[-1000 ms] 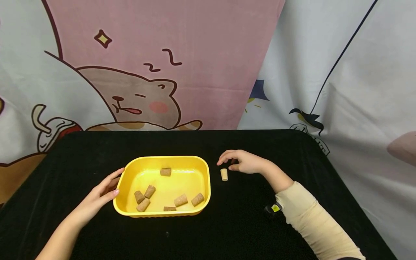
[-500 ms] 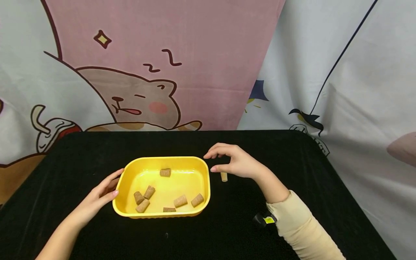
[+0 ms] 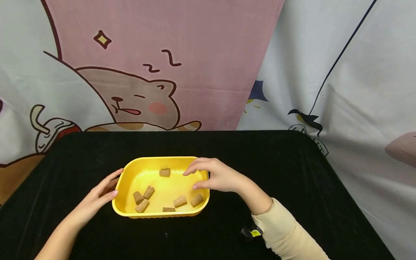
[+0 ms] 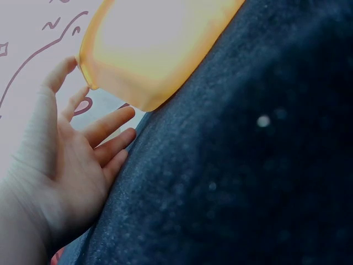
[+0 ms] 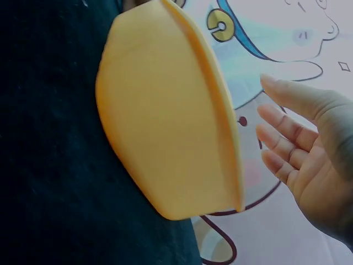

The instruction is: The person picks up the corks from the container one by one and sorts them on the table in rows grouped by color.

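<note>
A yellow plastic tray (image 3: 162,215) stands on the black cloth with several brown cork stoppers (image 3: 165,172) lying scattered in it. At its left end, my left hand (image 3: 97,196) touches the rim with relaxed, nearly straight fingers; in the left wrist view the hand (image 4: 83,160) shows its palm with nothing in it. My right hand (image 3: 217,176) is over the tray's right rim, fingers spread toward the inside above the corks. In the right wrist view that hand (image 5: 314,149) holds nothing and stands apart from the tray wall (image 5: 165,110).
A black cloth (image 3: 292,180) covers the table. Behind it hangs a pale curtain (image 3: 208,72) printed with cartoon figures. A small black object with a yellow-green patch (image 3: 255,233) is by the right sleeve (image 3: 279,225).
My right hand has moved left, away from the pale cork beside the tray, to above the tray's right end; it now hides that cork's spot. My left hand and the tray have stayed put.
</note>
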The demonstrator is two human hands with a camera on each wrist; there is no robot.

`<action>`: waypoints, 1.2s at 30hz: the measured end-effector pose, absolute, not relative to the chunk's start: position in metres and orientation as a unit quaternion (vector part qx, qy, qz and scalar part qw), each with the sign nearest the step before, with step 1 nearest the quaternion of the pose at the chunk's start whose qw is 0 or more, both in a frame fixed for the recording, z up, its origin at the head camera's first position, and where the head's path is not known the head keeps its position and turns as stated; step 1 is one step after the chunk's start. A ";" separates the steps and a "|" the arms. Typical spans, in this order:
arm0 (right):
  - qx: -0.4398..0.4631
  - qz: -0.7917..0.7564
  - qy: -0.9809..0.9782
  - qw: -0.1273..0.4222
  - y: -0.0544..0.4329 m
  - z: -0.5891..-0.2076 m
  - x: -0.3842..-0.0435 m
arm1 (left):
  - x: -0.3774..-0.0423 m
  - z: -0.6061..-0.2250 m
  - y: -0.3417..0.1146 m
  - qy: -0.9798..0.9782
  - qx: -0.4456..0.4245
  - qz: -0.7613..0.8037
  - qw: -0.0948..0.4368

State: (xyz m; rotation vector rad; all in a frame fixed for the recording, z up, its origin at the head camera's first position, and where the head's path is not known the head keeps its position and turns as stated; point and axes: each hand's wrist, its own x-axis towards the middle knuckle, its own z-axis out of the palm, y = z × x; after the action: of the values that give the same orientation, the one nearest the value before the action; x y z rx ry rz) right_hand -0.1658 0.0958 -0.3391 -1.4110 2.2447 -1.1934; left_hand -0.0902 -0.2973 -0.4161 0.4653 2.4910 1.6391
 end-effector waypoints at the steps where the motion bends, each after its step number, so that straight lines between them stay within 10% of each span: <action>1: -0.484 -0.403 0.767 0.123 0.094 -0.340 -0.165 | -0.090 -0.416 -0.297 0.825 0.153 0.540 0.062; 36: -0.492 -0.140 0.839 0.185 0.040 -0.363 -0.158 | -0.089 -0.413 -0.296 0.831 0.147 0.533 0.066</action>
State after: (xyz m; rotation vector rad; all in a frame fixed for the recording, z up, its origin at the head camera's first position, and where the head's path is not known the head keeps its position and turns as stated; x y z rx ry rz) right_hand -0.1583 0.0396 -0.3629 -1.3856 2.3651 -0.3957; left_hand -0.0893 -0.2958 -0.4134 0.4420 2.5058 1.6080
